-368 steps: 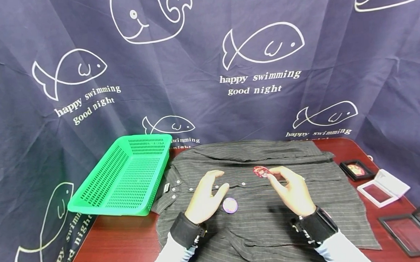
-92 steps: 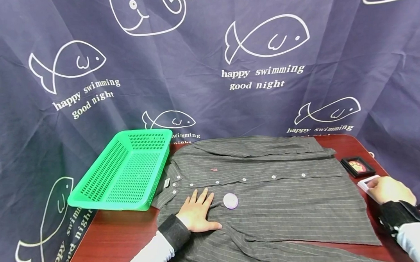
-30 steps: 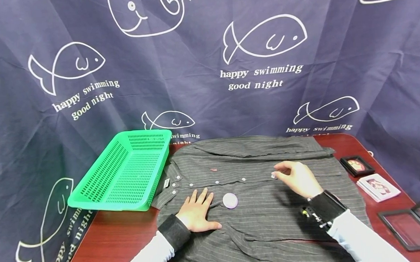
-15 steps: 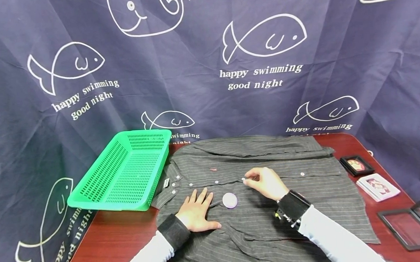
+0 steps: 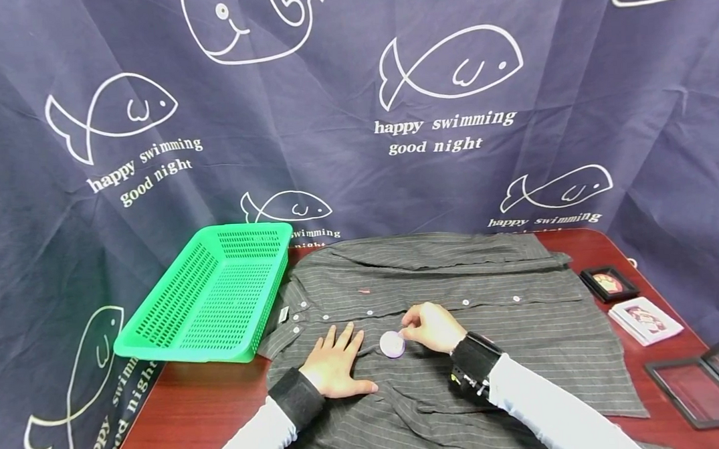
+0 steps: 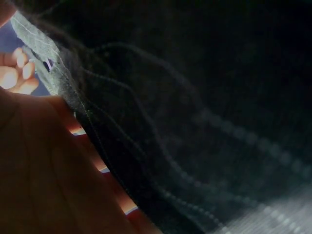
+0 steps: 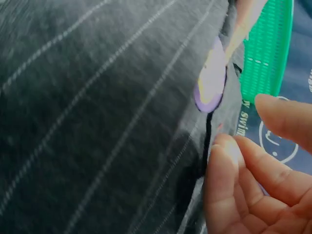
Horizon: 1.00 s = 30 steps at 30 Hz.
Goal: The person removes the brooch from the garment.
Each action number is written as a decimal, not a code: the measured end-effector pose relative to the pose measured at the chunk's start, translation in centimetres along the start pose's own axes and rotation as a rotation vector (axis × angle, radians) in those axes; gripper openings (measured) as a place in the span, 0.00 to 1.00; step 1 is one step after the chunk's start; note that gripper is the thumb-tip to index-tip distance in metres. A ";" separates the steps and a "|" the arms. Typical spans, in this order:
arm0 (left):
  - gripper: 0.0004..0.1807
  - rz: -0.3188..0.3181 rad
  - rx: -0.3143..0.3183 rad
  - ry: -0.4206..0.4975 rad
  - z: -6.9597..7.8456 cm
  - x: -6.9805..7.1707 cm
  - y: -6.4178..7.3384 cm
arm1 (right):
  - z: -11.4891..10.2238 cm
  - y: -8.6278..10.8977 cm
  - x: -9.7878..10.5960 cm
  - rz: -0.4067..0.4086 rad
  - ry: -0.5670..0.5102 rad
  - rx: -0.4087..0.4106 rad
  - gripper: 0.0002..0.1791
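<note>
A dark grey pinstriped shirt (image 5: 510,352) is spread over the red-brown table. On it lies a flat round disc (image 5: 391,344) with a pale face and a purple rim. My right hand (image 5: 435,327) is just right of this disc, its fingertips close to the rim. In the right wrist view the fingers (image 7: 223,161) are bent, the thumb stands apart, and nothing is held. Contact with the disc cannot be told. My left hand (image 5: 335,366) rests flat on the shirt left of the disc, fingers spread. In the left wrist view the palm (image 6: 44,165) is dark against the cloth.
A green plastic basket (image 5: 218,297) stands at the left. Along the right side are a black case (image 5: 609,282) with a round gold-and-red piece, a shut white case (image 5: 645,320) with a red picture, and an opened black case (image 5: 701,390). A patterned curtain hangs behind.
Twelve seconds ago my right hand held a red disc and the white case stood open; now that case is shut. This last second, my right hand moved left to the purple-rimmed disc.
</note>
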<state>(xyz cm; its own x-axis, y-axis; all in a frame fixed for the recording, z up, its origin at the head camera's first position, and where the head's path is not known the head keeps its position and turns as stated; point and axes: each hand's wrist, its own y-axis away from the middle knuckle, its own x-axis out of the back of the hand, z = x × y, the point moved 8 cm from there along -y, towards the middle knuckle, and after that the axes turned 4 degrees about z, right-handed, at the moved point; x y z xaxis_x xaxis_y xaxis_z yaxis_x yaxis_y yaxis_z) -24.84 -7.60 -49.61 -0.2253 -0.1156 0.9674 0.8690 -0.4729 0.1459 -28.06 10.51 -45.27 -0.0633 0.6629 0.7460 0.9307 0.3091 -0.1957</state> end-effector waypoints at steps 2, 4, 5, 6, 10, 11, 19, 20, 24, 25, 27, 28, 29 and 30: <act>0.55 -0.002 0.000 0.002 0.0 0.0 0.0 | -0.2 0.0 -0.4 -0.004 0.022 0.027 0.07; 0.55 -0.004 0.000 0.005 0.0 0.0 0.0 | -0.3 -0.1 -0.9 -0.005 0.042 0.051 0.07; 0.55 -0.004 0.000 0.006 0.0 0.0 0.0 | -0.3 -0.1 -1.1 -0.005 0.049 0.058 0.07; 0.55 -0.003 0.000 0.006 0.0 0.0 0.1 | -0.4 0.0 -1.3 -0.005 0.055 0.061 0.07; 0.55 0.002 0.001 0.001 0.1 0.1 0.1 | -0.3 0.0 -1.8 -0.012 0.060 0.036 0.08; 0.55 0.004 0.001 0.001 0.1 0.1 0.1 | -0.3 0.0 -1.9 -0.014 0.063 0.029 0.08; 0.55 0.009 -0.003 -0.007 0.1 0.1 0.1 | -0.4 0.0 -2.4 -0.018 0.078 -0.023 0.09; 0.55 0.011 -0.003 -0.008 0.1 0.1 0.1 | -0.5 0.0 -2.4 -0.015 0.083 -0.022 0.09; 0.55 0.019 -0.003 -0.007 0.1 0.1 0.1 | -0.7 0.1 -2.3 -0.008 0.099 -0.023 0.10; 0.55 0.020 -0.003 -0.005 0.1 0.1 0.1 | -0.7 0.1 -2.3 -0.008 0.097 -0.025 0.10; 0.54 0.024 -0.002 0.001 0.0 0.2 0.1 | -0.7 0.1 -2.2 -0.008 0.097 -0.029 0.10; 0.54 0.026 -0.003 0.006 0.0 0.2 0.0 | -0.7 0.1 -2.2 -0.008 0.097 -0.031 0.10; 0.54 0.029 -0.004 0.010 0.0 0.2 0.0 | -0.7 0.1 -2.3 -0.008 0.095 -0.033 0.10; 0.53 0.032 -0.008 0.012 0.0 0.3 -0.1 | -0.6 0.1 -2.3 -0.007 0.092 -0.037 0.11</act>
<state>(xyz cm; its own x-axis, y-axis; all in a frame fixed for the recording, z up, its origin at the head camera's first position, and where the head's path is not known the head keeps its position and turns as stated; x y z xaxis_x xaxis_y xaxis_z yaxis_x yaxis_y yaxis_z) -24.96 -7.59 -49.35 -0.2027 -0.1409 0.9691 0.8721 -0.4760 0.1132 -27.61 8.61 -46.56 -0.0385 0.5950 0.8028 0.9432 0.2870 -0.1674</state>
